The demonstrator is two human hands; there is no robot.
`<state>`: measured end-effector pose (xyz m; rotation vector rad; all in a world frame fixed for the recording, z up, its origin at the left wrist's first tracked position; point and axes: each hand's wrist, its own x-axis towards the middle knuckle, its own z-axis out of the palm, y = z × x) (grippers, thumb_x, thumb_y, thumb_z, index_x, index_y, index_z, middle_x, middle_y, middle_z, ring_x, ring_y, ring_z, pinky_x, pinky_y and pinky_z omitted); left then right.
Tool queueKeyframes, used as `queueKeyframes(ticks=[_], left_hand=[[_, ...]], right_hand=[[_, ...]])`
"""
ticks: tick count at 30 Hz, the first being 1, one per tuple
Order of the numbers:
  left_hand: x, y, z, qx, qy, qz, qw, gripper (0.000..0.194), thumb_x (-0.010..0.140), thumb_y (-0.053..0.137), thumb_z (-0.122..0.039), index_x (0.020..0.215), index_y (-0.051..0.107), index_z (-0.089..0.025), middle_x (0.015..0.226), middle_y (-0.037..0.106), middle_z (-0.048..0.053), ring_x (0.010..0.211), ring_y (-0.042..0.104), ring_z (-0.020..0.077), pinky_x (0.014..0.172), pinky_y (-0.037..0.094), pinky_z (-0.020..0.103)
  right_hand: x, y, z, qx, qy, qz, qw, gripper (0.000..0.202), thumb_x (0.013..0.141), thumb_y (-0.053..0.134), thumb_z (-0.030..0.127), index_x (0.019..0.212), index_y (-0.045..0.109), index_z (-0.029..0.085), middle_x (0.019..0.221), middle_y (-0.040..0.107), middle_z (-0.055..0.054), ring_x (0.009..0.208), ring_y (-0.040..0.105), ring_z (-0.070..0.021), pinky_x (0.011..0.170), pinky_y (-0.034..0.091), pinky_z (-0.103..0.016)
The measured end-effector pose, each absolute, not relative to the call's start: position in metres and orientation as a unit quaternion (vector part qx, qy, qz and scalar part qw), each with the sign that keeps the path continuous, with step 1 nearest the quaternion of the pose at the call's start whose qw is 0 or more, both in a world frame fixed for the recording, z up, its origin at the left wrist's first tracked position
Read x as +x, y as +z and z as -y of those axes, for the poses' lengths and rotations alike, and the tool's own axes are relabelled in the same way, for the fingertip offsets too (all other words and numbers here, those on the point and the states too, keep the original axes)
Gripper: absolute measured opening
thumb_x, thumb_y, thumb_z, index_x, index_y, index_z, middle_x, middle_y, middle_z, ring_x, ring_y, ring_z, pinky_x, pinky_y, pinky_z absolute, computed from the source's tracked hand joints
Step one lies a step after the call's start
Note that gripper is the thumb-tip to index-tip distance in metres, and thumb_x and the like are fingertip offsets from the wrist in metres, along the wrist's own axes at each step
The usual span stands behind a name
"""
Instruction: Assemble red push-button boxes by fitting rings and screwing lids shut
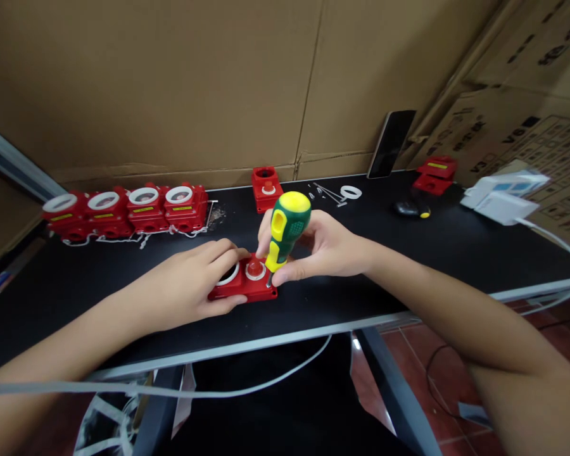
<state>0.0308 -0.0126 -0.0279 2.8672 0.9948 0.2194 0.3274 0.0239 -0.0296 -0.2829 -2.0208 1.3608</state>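
My left hand (197, 275) is closed around the left end of a red housing (261, 292) lying on the black table, its fingers over the top and thumb along the near side. A white-rimmed round opening and a translucent red dome (255, 267) with a white ring show on its upper face. In my right hand (320, 247) is a stubby green and yellow screwdriver (287, 228), tilted, its handle gripped between thumb and fingers. The screwdriver's metal tip meets a screw (268, 283) near the housing's right end.
Several red units (145, 209) with white rings stand in a row at the left. Another red housing (266, 188) lies behind my hands. Small screws, rods and a white ring (350, 192), a phone (391, 144), a black tool (411, 209) and a white device (503, 196) lie towards the right. Cardboard backs the table.
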Motion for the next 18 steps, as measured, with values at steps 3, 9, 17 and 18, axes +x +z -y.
queueKeyframes(ticks=[3,9,17,18], left_hand=[[0.03,-0.028,0.013,0.941,0.071,-0.328,0.052,0.046,0.111,0.069,-0.051,0.145,0.068,-0.021,0.125,0.076,0.012,0.108,0.079,0.0328,0.096,0.065,0.04],[0.029,-0.03,0.012,0.945,0.081,-0.314,0.04,0.047,0.111,0.069,-0.051,0.149,0.068,-0.021,0.132,0.077,0.013,0.114,0.08,0.0337,0.1,0.065,0.041],[0.029,-0.029,0.013,0.951,0.074,-0.298,0.024,0.046,0.113,0.068,-0.046,0.147,0.065,-0.016,0.134,0.076,0.015,0.112,0.081,0.0346,0.096,0.065,0.043],[0.029,-0.03,0.012,0.952,0.075,-0.296,0.021,0.046,0.113,0.067,-0.046,0.147,0.064,-0.015,0.134,0.076,0.015,0.112,0.081,0.0349,0.095,0.065,0.043]], right_hand=[[0.333,-0.026,-0.025,-0.079,0.529,0.787,0.307,0.052,0.092,0.103,0.047,0.126,0.08,0.015,0.11,0.08,-0.007,0.087,0.072,-0.0133,0.079,0.063,-0.027],[0.347,-0.019,-0.028,-0.04,0.558,0.785,0.266,0.039,0.112,0.082,0.032,0.144,0.076,0.01,0.12,0.082,-0.013,0.077,0.071,-0.0081,0.077,0.064,-0.023],[0.344,-0.021,-0.03,-0.051,0.552,0.782,0.286,0.027,0.106,0.086,0.018,0.131,0.083,0.01,0.104,0.082,-0.008,0.076,0.073,-0.0101,0.074,0.066,-0.023],[0.343,-0.021,-0.03,-0.051,0.552,0.78,0.29,0.027,0.105,0.087,0.016,0.131,0.083,0.01,0.106,0.083,-0.008,0.076,0.072,-0.0095,0.075,0.066,-0.023]])
